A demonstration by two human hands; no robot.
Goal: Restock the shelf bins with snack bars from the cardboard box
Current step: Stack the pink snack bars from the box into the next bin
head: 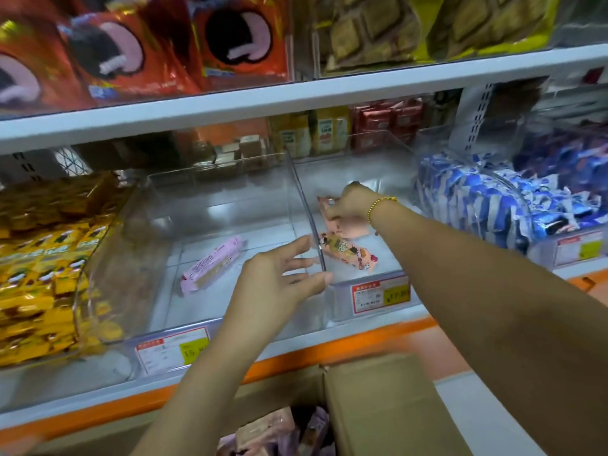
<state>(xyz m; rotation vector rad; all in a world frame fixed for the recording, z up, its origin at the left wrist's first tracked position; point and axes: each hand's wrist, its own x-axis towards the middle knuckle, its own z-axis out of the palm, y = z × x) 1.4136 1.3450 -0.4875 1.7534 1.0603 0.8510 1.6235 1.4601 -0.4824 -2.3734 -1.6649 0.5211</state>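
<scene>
Two clear plastic bins stand side by side on the middle shelf. In the left bin (108, 245) lies a single pink snack bar (210, 265). Inside the right bin (399, 149) my right hand (350, 205) grips a peach-coloured snack bar (342, 225) near the bin's floor. Another peach bar (348, 253) with cartoon print lies in front of it. My left hand (279, 274) hovers with fingers spread over the left bin's front right corner, holding nothing. The cardboard box (378, 403) sits below the shelf, with more wrapped bars (273, 432) inside.
A bin of yellow packets (36, 284) stands to the left and a bin of blue-and-white packets (487, 205) to the right. Orange cookie packs (125, 51) fill the shelf above. Price tags (172, 348) hang on the bin fronts along the orange shelf edge (98, 413).
</scene>
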